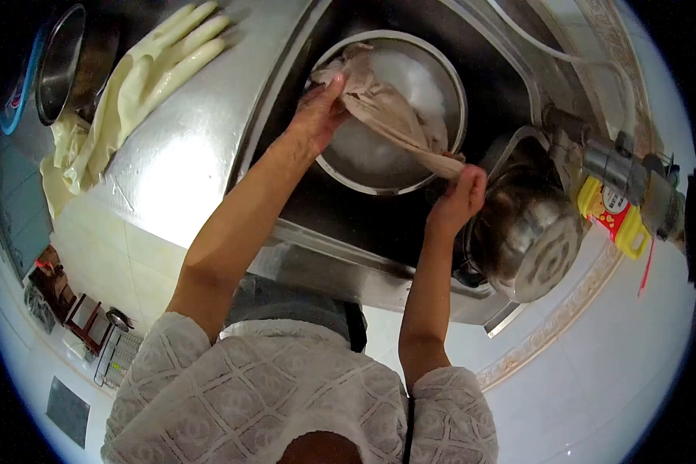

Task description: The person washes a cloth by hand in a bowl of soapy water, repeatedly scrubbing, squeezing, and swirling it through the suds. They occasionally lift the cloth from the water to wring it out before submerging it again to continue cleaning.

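Observation:
A wet, beige-grey cloth [390,114] is stretched between my two hands over a round metal basin [390,190]. My left hand [321,112] grips it at the basin's left side, thumb on top, with a bunched part of the cloth beyond the fingers. At the lower right rim, my right hand [460,199] is closed on the other end. Cloudy water and white suds [410,77] show in the basin beneath the cloth. The basin stands inside a dark sink [348,220].
Pale yellow rubber gloves [143,77] lie on the steel counter [185,147] at left, beside a dark metal bowl [60,62]. Right of the basin, a steel pot [530,240] rests tilted near the tap [615,166]. A yellow-and-red bottle [612,213] stands behind it.

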### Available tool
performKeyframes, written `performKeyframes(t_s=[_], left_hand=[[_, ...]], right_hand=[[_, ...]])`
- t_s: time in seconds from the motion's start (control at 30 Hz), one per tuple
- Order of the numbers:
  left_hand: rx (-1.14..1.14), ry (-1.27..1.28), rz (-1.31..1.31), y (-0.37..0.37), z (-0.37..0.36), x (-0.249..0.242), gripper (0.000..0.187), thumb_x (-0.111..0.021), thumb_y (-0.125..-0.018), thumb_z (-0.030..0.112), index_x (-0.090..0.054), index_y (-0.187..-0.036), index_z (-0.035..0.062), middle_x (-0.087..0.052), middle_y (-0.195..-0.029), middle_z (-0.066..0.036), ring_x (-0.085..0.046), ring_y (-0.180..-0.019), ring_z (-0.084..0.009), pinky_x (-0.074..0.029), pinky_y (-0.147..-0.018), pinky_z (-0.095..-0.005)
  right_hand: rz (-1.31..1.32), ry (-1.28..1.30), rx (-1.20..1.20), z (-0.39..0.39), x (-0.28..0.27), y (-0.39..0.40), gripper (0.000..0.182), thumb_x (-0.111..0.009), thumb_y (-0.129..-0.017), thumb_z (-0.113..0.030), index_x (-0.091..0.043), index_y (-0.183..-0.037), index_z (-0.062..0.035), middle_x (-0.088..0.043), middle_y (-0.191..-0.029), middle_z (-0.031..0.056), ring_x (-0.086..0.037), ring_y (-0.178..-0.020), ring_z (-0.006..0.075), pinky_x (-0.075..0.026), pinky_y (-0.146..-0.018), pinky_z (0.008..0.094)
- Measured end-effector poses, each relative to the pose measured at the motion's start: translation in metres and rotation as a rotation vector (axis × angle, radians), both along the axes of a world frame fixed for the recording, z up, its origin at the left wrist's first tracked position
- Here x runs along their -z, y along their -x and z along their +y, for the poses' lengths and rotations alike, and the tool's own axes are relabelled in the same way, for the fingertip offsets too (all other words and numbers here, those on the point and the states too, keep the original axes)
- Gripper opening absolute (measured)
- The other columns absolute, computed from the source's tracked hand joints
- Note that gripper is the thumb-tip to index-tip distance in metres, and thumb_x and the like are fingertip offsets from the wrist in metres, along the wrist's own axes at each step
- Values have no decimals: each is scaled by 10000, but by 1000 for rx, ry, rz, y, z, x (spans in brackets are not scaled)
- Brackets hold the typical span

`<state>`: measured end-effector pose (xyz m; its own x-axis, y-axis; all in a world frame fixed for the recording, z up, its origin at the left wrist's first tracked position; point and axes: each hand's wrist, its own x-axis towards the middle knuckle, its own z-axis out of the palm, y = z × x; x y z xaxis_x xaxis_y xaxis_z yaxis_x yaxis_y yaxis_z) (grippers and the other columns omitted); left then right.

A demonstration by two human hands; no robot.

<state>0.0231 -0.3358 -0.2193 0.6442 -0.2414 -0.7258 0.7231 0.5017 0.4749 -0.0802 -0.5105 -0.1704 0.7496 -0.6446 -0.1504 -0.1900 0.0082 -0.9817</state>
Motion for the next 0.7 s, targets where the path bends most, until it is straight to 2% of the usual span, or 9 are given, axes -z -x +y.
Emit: performKeyframes(t_s=[0.23, 0.3, 0.33, 0.37, 0.43, 0.47, 0.5, 0.63, 0.7], left_hand=[[-83, -63, 73, -4, 4, 9, 477, -566, -679, 535, -515, -853, 93, -500, -779, -24, -475, -833, -174, -346, -782, -346], [-2, -160, 42, -2, 9, 15, 442, -564, -693, 515, -525, -847, 103, -518, -835, -26, -467, -837, -163, -338, -773, -348], [79, -256, 13, -1, 11, 16, 407, -562, -706, 496, -534, -842, 114, -537, -892, -27, -458, -841, -153, -330, -764, -350], [159, -263, -21, -1, 12, 11, 419, -578, -712, 449, -498, -962, 122, -488, -1043, -52, -418, -971, -211, -272, -860, -438], [98, -287, 63, 4, 3, 8, 411, -560, -723, 444, -472, -991, 145, -452, -1088, -43, -390, -1001, -213, -258, -852, -446], [33, -311, 144, 6, -3, 7, 406, -542, -733, 438, -447, -1020, 168, -415, -1133, -35, -361, -1032, -216, -244, -844, -455], [118, -254, 160, 4, -7, 0, 522, -498, -760, 443, -308, -1193, 223, -253, -1282, -38, -260, -1149, -255, -182, -879, -544], [336, -359, 158, 2, -21, 22, 709, -450, -773, 478, -72, -1309, 212, -126, -1348, -92, -146, -1226, -291, -171, -947, -503], [279, -318, 99, 2, -22, 40, 727, -457, -767, 487, -75, -1310, 191, -125, -1346, -103, -153, -1224, -292, -184, -954, -469]], right_hand=[[-252, -97, 334, 7, -22, -11, 147, -424, -846, -165, -435, -774, -37, -454, -755, 29, -454, -741, 132, -377, -700, 264], [-122, -79, 280, -7, 1, -7, 154, -463, -816, -171, -444, -868, -28, -504, -842, 76, -487, -780, 158, -411, -718, 298], [191, 179, -23, -19, 26, -4, 177, -471, -799, -167, -451, -899, -22, -510, -885, 100, -501, -799, 185, -413, -723, 303], [502, 433, -333, -27, 49, -7, 209, -478, -783, -162, -458, -931, -16, -516, -927, 124, -514, -819, 211, -415, -727, 309], [679, 726, -564, -9, 66, -26, 403, -527, -756, -240, -425, -1093, -43, -455, -1098, 178, -484, -953, 276, -383, -803, 356], [586, 940, -516, -5, 83, -34, 491, -544, -740, -282, -382, -1153, -73, -400, -1157, 194, -438, -1017, 295, -351, -841, 381], [484, 1150, -464, -1, 99, -39, 582, -562, -723, -325, -338, -1212, -102, -346, -1215, 211, -392, -1081, 314, -319, -880, 407], [857, 970, -780, 38, 100, -61, 720, -571, -702, -384, -220, -1284, -147, -246, -1290, 176, -314, -1141, 309, -261, -924, 427], [352, 1307, -1177, 31, 111, -55, 628, -571, -698, -354, -335, -1227, -112, -393, -1199, 167, -420, -1055, 315, -331, -867, 411]])
